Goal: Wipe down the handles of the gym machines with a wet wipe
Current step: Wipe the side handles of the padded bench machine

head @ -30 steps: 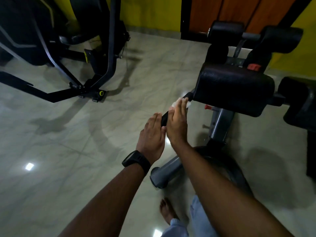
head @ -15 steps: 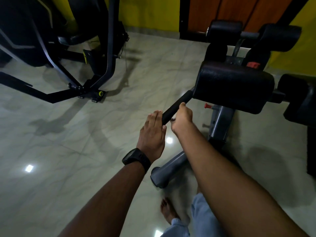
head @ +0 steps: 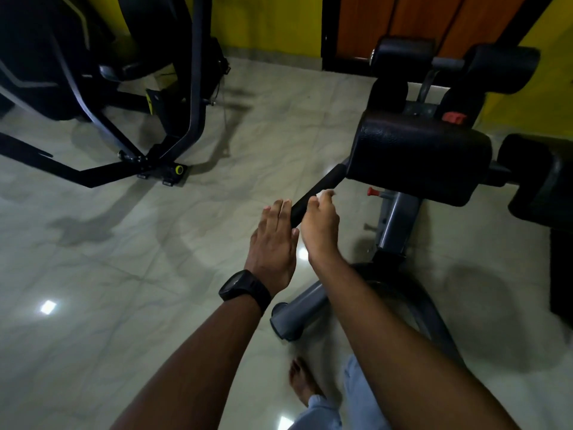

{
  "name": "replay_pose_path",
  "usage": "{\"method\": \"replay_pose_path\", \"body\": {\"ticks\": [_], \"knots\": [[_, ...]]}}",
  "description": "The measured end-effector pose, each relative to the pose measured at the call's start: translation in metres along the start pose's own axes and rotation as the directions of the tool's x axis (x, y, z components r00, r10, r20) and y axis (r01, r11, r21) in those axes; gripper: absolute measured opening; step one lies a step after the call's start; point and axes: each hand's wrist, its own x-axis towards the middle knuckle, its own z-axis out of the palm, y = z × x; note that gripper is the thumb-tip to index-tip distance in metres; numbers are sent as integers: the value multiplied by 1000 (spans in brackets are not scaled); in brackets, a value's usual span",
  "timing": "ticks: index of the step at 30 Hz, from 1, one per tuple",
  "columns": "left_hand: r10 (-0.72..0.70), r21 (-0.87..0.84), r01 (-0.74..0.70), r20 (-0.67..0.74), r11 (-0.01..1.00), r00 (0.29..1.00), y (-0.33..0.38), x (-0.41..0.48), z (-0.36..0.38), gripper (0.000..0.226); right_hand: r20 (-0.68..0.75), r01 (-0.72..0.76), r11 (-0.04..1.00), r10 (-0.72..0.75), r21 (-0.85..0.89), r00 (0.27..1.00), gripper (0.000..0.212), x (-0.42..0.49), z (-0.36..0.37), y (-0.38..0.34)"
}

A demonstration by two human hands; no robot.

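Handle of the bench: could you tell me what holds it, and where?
The right hand grips the black handle near its free end, through the wet wipe. The left hand lies flat beside it, gripping nothing.

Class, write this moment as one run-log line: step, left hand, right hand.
step: wipe handle | left hand: open, flat at handle end | right hand: grips wipe round handle

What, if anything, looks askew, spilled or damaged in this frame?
Nothing stands out. The right hand presses a white wipe to the black handle, the left hand lies flat against it, and the pad looks intact. Dark patches on the floor read as shadows, not spills.
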Motion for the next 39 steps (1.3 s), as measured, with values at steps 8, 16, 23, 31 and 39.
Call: {"method": "replay_pose_path", "body": {"ticks": [8, 16, 23, 31, 39], "knots": [[-6, -3, 6, 12, 1000, 1000, 0, 1, -3, 54, 264, 565, 603, -516, -563, 815, 43, 38, -20, 23], [-22, 65, 18, 50, 998, 998, 6, 3, -11, 57, 382, 663, 488, -557, -568, 738, 39, 34, -42, 23], [-39, 85, 33, 74, 996, 997, 12, 10, -16, 54, 656, 711, -13, -395, -704, 643, 19, 69, -36, -6], [-33, 88, 27, 70, 996, 997, 11, 12, -14, 54, 547, 634, 93, -420, -768, 725, 40, 74, -25, -15], [-46, 52, 44, 38, 998, 998, 14, 12, -11, 53, 12, 191, 968, -192, -162, 981, 53, 23, -6, 6]]}}
